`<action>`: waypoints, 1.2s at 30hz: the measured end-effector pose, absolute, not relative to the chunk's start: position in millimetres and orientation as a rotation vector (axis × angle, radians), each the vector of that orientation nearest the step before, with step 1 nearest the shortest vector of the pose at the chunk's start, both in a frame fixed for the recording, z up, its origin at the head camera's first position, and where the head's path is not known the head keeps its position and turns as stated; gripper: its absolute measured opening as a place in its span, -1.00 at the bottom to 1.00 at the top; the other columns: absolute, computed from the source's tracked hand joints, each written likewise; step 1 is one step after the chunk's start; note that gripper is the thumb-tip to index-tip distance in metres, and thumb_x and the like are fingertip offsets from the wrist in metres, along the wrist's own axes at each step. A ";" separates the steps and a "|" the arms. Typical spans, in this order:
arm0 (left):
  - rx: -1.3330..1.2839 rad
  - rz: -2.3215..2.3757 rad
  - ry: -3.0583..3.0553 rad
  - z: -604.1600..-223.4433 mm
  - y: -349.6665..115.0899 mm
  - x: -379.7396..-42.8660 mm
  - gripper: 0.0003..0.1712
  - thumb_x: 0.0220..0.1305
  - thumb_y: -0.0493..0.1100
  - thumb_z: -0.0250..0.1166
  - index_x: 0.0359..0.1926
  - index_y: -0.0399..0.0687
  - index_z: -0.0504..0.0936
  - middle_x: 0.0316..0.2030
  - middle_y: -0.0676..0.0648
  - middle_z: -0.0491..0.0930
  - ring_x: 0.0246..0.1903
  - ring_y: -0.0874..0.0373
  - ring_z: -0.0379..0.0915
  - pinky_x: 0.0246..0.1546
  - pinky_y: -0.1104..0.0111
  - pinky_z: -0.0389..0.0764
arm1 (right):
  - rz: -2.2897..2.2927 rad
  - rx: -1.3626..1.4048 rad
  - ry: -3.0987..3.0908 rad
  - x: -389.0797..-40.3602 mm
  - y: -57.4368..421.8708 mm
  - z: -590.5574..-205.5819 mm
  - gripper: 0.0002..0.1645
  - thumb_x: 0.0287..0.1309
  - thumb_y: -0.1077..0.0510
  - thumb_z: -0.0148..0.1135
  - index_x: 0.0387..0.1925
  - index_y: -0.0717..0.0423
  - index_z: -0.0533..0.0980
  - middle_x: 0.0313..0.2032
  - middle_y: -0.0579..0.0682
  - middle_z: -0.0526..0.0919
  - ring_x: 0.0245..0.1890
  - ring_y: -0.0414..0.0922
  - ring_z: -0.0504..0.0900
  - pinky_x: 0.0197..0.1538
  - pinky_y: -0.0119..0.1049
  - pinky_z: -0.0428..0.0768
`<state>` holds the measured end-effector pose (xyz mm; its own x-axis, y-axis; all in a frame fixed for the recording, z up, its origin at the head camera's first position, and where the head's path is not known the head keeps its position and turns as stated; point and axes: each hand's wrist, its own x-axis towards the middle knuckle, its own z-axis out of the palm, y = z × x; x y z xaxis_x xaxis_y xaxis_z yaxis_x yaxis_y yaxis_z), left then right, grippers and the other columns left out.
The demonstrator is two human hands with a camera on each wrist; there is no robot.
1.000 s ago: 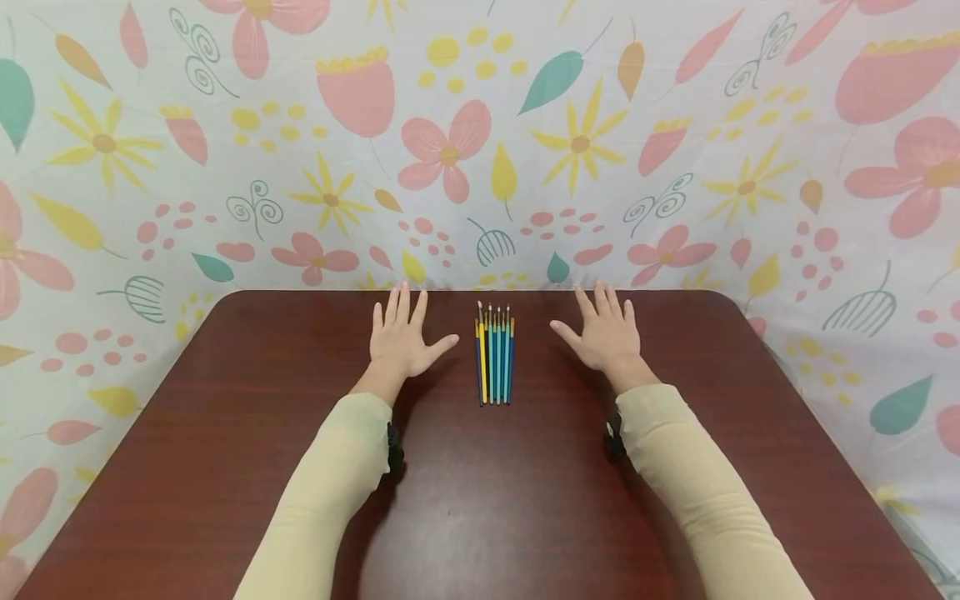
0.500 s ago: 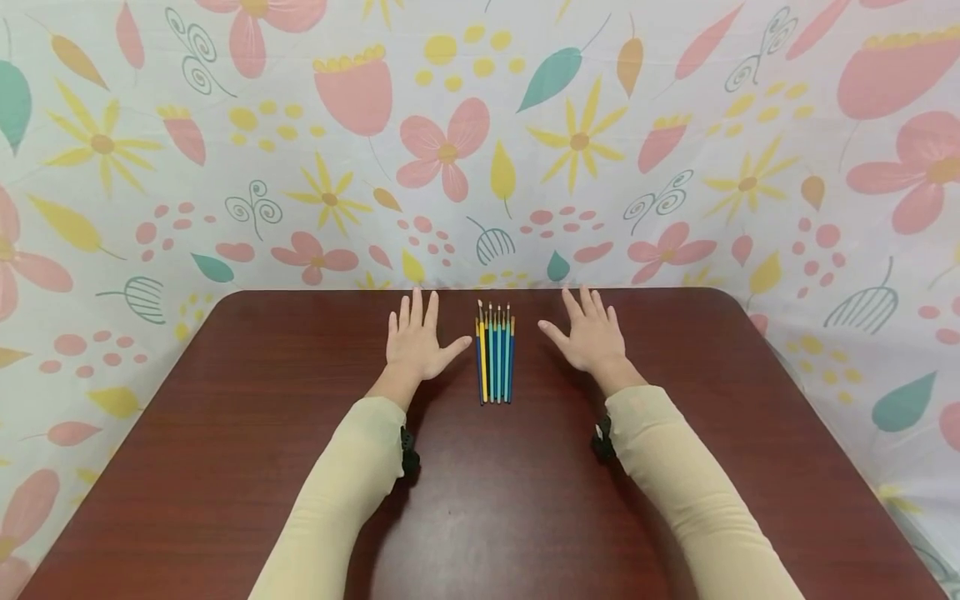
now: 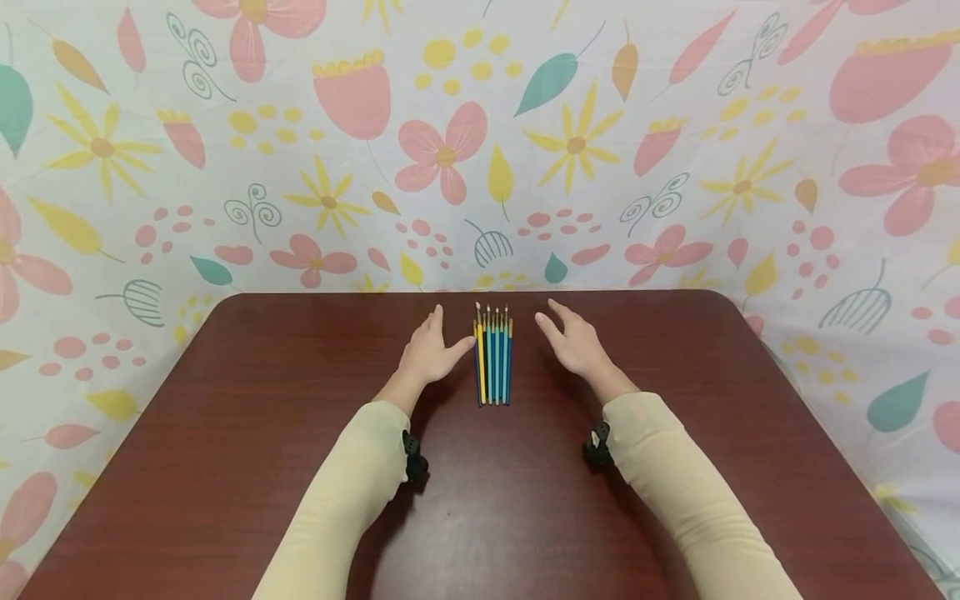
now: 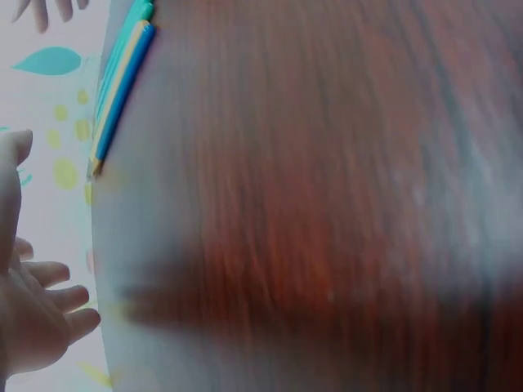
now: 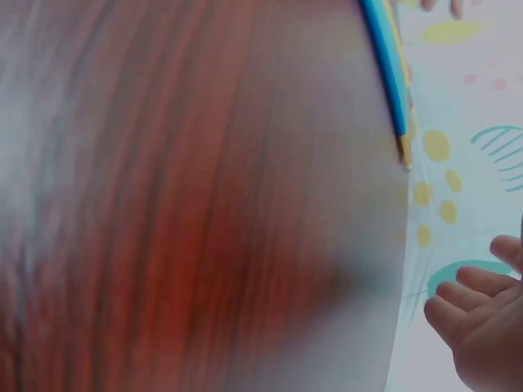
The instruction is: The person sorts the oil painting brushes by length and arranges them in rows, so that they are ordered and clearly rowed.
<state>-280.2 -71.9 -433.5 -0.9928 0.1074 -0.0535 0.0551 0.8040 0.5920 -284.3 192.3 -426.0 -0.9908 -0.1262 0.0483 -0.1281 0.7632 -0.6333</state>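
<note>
A row of several paintbrushes [image 3: 494, 362] lies side by side near the far edge of the table, bristles pointing away from me. Their handles are light blue, dark blue and one yellow. To the left is my left hand [image 3: 430, 350], turned palm inward, its thumb tip right beside the outermost brush; whether it touches cannot be told. My right hand [image 3: 579, 340] is apart from the brushes on their right, thumb up and fingers loosely bent. Both wrist views show relaxed fingers holding nothing, with the left hand [image 4: 37, 318] and right hand [image 5: 486, 318] at the frame edges.
A dark red-brown wooden table [image 3: 480, 517] spreads under the hands. Behind it hangs a white cloth [image 3: 480, 242] printed with flowers and leaves. A small black device [image 3: 414, 458] sits at the left wrist and another black device [image 3: 597, 447] at the right.
Both hands have moved inward toward the paintbrushes. They have turned from palms down with spread fingers to palms facing each other. The brushes stay where they were.
</note>
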 end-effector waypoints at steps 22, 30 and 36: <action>-0.262 1.942 2.145 -439.3 -54.2 -273.8 -0.47 0.24 -0.21 0.27 0.21 -0.27 0.43 0.09 -0.27 0.54 -0.06 -0.05 0.61 -0.06 0.23 0.63 | 2.618 -0.222 -2.433 -272.3 169.2 -427.2 -0.23 0.43 -0.20 -0.27 0.44 0.21 0.02 0.38 0.26 0.19 0.33 0.14 0.31 0.33 -0.04 0.33; -0.311 1.988 2.057 -438.8 -47.7 -271.6 -0.48 0.08 -0.36 0.36 0.12 -0.31 0.51 0.01 -0.28 0.59 -0.12 -0.03 0.65 -0.14 0.22 0.66 | 2.715 -0.304 -2.354 -271.0 161.4 -428.8 -0.23 0.43 -0.19 -0.26 0.43 0.22 0.01 0.38 0.28 0.18 0.34 0.15 0.29 0.33 -0.03 0.32; -0.342 1.972 2.137 -442.4 -44.6 -269.4 -0.54 0.02 -0.35 0.41 0.02 -0.29 0.60 -0.06 -0.27 0.64 -0.26 0.07 0.67 -0.24 0.27 0.68 | 2.699 -0.359 -2.350 -272.1 156.9 -430.1 -0.29 0.45 -0.12 -0.25 0.43 0.22 0.04 0.37 0.27 0.21 0.33 0.14 0.30 0.33 -0.06 0.34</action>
